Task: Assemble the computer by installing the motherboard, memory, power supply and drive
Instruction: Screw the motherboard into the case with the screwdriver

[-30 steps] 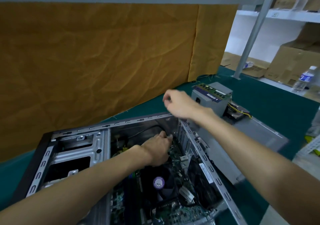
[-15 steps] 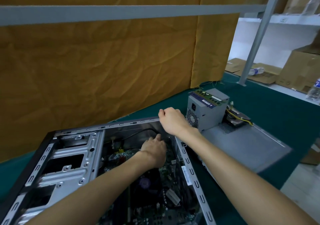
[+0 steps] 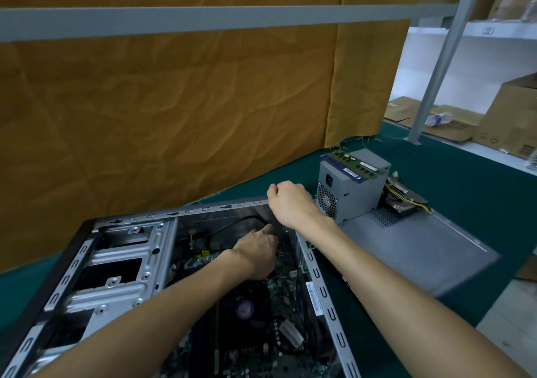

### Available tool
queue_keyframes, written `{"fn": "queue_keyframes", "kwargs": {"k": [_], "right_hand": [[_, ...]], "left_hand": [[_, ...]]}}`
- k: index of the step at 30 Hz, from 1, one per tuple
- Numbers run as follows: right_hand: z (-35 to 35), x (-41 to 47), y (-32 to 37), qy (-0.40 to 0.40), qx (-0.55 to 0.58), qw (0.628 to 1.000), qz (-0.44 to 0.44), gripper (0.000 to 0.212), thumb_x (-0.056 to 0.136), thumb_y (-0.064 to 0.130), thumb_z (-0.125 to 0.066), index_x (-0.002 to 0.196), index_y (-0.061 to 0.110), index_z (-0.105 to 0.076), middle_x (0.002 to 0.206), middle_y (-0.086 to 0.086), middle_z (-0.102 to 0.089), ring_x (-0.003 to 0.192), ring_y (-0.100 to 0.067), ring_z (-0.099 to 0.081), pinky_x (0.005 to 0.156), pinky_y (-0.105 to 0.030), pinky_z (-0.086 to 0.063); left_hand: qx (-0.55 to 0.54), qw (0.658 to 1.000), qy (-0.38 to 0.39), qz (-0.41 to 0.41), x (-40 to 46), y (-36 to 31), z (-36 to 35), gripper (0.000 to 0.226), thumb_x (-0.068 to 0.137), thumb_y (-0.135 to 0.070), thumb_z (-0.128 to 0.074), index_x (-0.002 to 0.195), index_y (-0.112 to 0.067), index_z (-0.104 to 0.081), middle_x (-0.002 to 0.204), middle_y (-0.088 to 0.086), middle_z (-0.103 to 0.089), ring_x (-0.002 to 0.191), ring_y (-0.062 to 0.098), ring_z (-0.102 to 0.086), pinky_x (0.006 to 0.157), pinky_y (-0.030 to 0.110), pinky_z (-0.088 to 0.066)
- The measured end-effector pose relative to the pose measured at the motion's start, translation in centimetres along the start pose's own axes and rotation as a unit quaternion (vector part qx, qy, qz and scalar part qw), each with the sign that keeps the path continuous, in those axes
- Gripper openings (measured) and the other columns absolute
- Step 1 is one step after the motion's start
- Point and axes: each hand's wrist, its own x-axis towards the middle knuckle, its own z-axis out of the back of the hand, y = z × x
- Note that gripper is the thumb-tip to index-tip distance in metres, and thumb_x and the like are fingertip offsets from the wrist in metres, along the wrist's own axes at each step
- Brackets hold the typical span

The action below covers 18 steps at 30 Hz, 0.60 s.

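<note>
Motherboard [image 3: 279, 313] work is where the fingers are: the left hand [image 3: 255, 254] reaches into the far end of the case [image 3: 116, 267], palm down on the board, its forefinger stretched toward a black cable [image 3: 238, 221] on the back wall, and whether the other fingers pinch anything beneath the palm cannot be told. The right hand [image 3: 290, 202] is curled into a loose fist on the far right corner of the case rim, fingers together; if they hold a small part such as a screw, it is hidden. A second ago that right hand hovered above the corner; half a second ago it had come down onto the rim, and now it rests there, while the left hand has kept its place over the board. This likely means the board is being settled or fastened, with the case steadied. The board lies flat on the case floor, its long axis running from the near edge of the view away toward the back wall, the fan [image 3: 245, 308] facing up. Outward, on the right, the power supply [image 3: 351, 186] stands on a grey side panel [image 3: 412, 250], its socket face toward the case, with memory sticks [image 3: 356, 162] lying along its top and the drive [image 3: 404, 202] just behind it, wires trailing over it. None of these three is in the case yet, so most of the assembly is judged still ahead.
</note>
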Motion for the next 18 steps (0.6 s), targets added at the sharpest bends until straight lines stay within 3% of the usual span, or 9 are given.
{"fn": "queue_keyframes", "kwargs": {"k": [4,8,11,18], "right_hand": [[0.0,-0.1,0.1,-0.010,-0.009,1.000,0.000,0.046,0.110,0.035,-0.030,0.090,0.006,-0.061,0.082,-0.010,-0.061,0.068,-0.024,-0.056,0.061,-0.033,-0.038],[0.1,-0.2,0.1,-0.001,-0.011,1.000,0.002,0.047,0.110,0.035,-0.030,0.082,0.009,-0.057,0.077,-0.007,-0.060,0.063,-0.021,-0.056,0.050,-0.031,-0.032],[0.1,-0.2,-0.1,0.001,-0.008,1.000,0.003,0.048,0.110,0.036,-0.030,0.075,0.011,-0.052,0.073,-0.007,-0.059,0.061,-0.022,-0.055,0.048,-0.032,-0.031],[-0.2,0.3,-0.4,-0.008,-0.011,1.000,0.006,0.047,0.110,0.036,-0.030,0.076,0.012,-0.053,0.075,-0.007,-0.059,0.064,-0.020,-0.055,0.050,-0.030,-0.031]], "left_hand": [[0.024,1.000,0.010,-0.003,0.3,-0.7,-0.2,0.036,0.099,-0.008,-0.042,0.133,-0.005,-0.055,0.151,0.014,-0.031,0.126,0.036,-0.048,0.108,0.043,-0.042],[0.002,1.000,0.001,-0.017,-0.4,0.6,-0.2,0.044,0.097,-0.007,-0.044,0.140,-0.010,-0.049,0.142,0.013,-0.037,0.119,0.035,-0.053,0.094,0.037,-0.041],[-0.011,1.000,0.000,-0.029,-1.0,1.8,-0.8,0.061,0.093,-0.004,-0.046,0.153,-0.017,-0.039,0.140,0.011,-0.039,0.125,0.036,-0.050,0.099,0.043,-0.045],[-0.021,0.999,-0.018,-0.016,-0.6,1.1,-1.4,0.047,0.095,-0.003,-0.046,0.141,-0.012,-0.048,0.132,0.011,-0.038,0.122,0.039,-0.048,0.097,0.049,-0.047]]}}
